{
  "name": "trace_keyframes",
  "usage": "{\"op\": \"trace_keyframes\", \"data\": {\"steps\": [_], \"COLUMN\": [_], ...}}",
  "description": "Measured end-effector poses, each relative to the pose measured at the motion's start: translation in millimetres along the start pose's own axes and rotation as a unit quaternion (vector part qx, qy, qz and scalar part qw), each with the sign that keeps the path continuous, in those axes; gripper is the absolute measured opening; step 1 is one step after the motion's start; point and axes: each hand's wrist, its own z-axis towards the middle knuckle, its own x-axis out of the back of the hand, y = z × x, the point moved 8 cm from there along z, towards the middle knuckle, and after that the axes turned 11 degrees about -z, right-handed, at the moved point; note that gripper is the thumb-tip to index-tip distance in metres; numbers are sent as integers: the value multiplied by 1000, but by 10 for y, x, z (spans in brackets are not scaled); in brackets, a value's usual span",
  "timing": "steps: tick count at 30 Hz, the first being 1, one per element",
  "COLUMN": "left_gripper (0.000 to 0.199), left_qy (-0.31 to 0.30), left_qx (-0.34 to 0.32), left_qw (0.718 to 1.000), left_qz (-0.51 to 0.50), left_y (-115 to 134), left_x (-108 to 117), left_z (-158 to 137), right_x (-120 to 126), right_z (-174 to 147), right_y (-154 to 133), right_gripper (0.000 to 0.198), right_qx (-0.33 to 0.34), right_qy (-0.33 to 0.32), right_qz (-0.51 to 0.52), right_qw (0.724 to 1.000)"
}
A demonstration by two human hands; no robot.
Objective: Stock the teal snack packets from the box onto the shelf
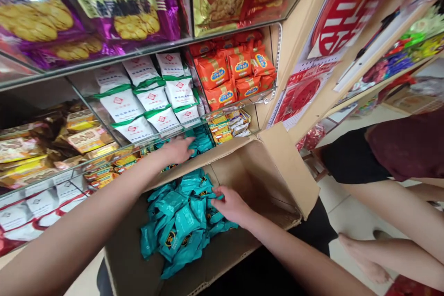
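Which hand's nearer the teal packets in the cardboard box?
Right: the right hand is at the teal packets in the cardboard box; the left hand is outside it, over shelved teal packets.

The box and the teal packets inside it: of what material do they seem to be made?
Box: apparently corrugated cardboard, matt; brown colour, rough edges and a creased flap suggest it. Teal packets: probably thin plastic film, perhaps foil-lined, semi-glossy; they look crinkled.

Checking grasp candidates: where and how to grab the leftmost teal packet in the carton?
Probably pinch the leftmost teal packet by its outer left edge, coming from above and the left. That side faces bare carton, while its right side lies against the pile.
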Motion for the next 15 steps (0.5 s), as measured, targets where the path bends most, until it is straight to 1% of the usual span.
{"op": "trace_keyframes", "data": {"steps": [2,4,5,7,8,9,11,12,13,15], "left_gripper": [45,38,37,32,29,27,25,27,32,44], "left_qy": [15,87,102,76,60,47,38,44,52,60], "left_qx": [-43,-136,-167,-203,-200,-184,-110,-61,-9,96], "left_qw": [999,984,974,961,956,950,929,909,882,816], "left_qz": [-17,-81,-111,-170,-206,-248,-350,-410,-469,-567], "left_y": [189,424,497,563,541,485,285,164,48,-115], "left_x": [99,233,235,88,-20,-142,-401,-526,-655,-908], "left_z": [-466,-995,-1244,-1634,-1765,-1851,-1913,-1908,-1892,-1844], "right_x": [-62,-196,-268,-376,-396,-388,-298,-226,-145,4], "right_z": [273,512,603,717,740,739,671,603,515,287], "right_y": [-8,7,15,31,39,49,63,59,45,-12], "right_gripper": [26,27,30,32,32,31,27,26,25,24], "right_qx": [-47,-100,-121,-146,-150,-149,-133,-117,-97,-50], "right_qy": [7,-14,-28,-48,-51,-48,-33,-21,-9,13], "right_qz": [-4,1,6,18,23,28,37,43,51,73], "right_qw": [999,995,992,988,987,987,990,992,994,996]}}
